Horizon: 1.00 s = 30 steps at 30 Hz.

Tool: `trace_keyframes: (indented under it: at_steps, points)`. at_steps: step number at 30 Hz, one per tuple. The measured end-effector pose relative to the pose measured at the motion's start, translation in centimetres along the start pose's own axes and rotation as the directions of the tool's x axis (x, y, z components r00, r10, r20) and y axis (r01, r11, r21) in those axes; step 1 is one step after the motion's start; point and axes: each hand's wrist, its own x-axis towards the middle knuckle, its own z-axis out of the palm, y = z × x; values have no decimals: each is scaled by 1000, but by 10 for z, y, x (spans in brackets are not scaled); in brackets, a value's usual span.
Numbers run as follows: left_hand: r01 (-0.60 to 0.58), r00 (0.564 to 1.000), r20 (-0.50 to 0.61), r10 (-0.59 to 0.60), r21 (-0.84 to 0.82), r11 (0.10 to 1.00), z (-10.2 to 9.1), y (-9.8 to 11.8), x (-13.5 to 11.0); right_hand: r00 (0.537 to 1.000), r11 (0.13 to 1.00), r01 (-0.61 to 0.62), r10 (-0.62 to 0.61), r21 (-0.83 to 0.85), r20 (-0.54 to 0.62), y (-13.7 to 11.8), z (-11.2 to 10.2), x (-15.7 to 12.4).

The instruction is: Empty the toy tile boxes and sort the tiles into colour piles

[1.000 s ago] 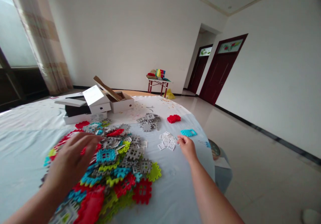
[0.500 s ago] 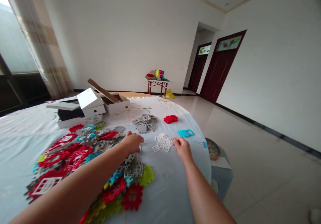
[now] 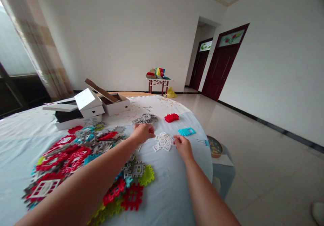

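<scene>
My left hand (image 3: 143, 133) hovers between the grey pile and the small white pieces, its fingers curled together. Whether anything is in them is hidden. My right hand (image 3: 182, 146) is at the right edge of the small white window-like pieces (image 3: 163, 141), thumb and fingers pinched; what they hold, if anything, is too small to tell. Beneath my left wrist lies another white piece (image 3: 138, 147). Behind that hand is a heap of grey interlocking pieces (image 3: 145, 118). Red pieces (image 3: 171, 117) and blue pieces (image 3: 186, 131) lie in separate stacks to the right.
A large mixed heap of toothed plastic building pieces (image 3: 76, 158) spreads under my left forearm. White boxes (image 3: 88, 101) stand at the back left. Near the table's right edge lies a blue clip-like item (image 3: 204, 142). A stool (image 3: 226, 175) carrying a round container (image 3: 215, 146) stands beside the table.
My left hand has moved right and slightly away from me, from the mixed heap toward the white pieces. My right hand stays by those pieces. The view has shifted slightly.
</scene>
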Motion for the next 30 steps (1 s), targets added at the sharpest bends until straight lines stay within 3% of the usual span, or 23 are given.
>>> trace_keyframes:
  at_steps: [4,7,15,19,24,30]
  points:
    - [-7,996,-94,-3,-100,995,0,14,10,1000,999,-19,19,28,-2,0,1,1]
    - [3,995,-103,-12,-93,996,1,3,8,1000,1000,-17,17,25,2,-1,0,0]
    - [-123,985,136,109,99,987,3,-47,-26,1000,999,27,-27,-37,-2,-2,0,-1]
    - [-182,969,199,145,181,967,5,-51,-38,1000,999,19,-19,-36,11,-3,1,-1]
    - [-214,963,219,157,267,940,6,-49,-37,1000,999,11,-10,-51,24,-7,0,-2]
    - [-161,965,249,81,322,933,6,-50,-28,1000,998,23,-22,-58,21,-5,0,-2]
